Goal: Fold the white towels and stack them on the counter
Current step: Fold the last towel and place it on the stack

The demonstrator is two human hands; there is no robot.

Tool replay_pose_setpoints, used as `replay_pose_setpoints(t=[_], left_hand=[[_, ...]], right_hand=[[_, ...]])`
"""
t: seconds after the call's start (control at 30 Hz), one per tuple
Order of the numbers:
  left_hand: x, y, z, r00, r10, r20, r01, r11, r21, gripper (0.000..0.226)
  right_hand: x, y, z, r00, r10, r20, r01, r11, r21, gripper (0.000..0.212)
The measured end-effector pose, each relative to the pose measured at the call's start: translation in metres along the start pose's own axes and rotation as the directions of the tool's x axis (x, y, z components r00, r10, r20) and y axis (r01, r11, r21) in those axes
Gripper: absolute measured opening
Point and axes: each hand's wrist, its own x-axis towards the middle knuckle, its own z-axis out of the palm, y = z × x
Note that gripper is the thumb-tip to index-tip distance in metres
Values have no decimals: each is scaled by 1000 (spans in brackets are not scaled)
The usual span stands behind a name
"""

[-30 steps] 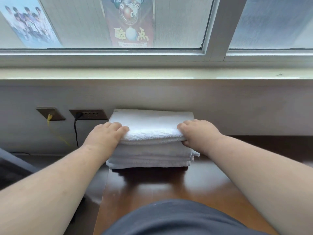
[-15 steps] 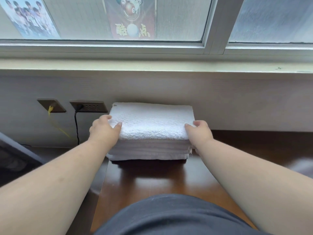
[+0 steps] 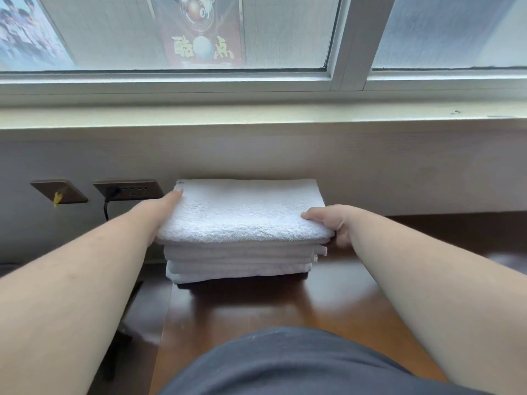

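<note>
A stack of several folded white towels (image 3: 242, 252) stands on the dark wooden counter (image 3: 256, 309), close to the back wall. The top towel (image 3: 245, 212) lies flat and squared over the others. My left hand (image 3: 161, 208) lies along the stack's left side, one straight finger reaching to the top towel's far left corner; the rest of the hand is hidden behind the towel's edge. My right hand (image 3: 330, 222) is at the near right corner, thumb on top of the top towel and fingers curled down its right edge.
Two wall sockets (image 3: 128, 189) sit left of the stack, one with a black cable, the other (image 3: 58, 192) with a yellow plug. A window sill (image 3: 256, 115) runs above the wall. The counter's left edge (image 3: 165, 323) drops off beside my left arm.
My left hand slid from the near left corner along the side to the far left corner. My right hand stayed at the near right corner. The camera moved closer.
</note>
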Motion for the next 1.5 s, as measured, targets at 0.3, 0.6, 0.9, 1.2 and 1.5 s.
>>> replay_pose_setpoints(t=[0.3, 0.6, 0.9, 1.2, 1.5], left_hand=[[8, 11, -12, 932, -147, 332, 158, 987, -7, 44], [21, 15, -18, 958, 139, 251, -85, 973, -217, 25], [43, 4, -11, 963, -63, 261, 69, 998, -12, 54], [56, 11, -2, 958, 287, -10, -286, 957, 56, 56], [-25, 20, 68, 449, 785, 427, -826, 184, 532, 46]], right_hand=[[16, -8, 6, 991, -91, -100, 96, 994, 44, 23], [14, -24, 5, 978, -205, -34, 207, 976, 67, 43], [35, -22, 17, 957, -127, -261, 138, 990, 25, 40], [37, -21, 13, 922, -244, -299, 222, 969, -106, 62], [10, -33, 63, 563, -824, 67, 426, 220, -877, 49]])
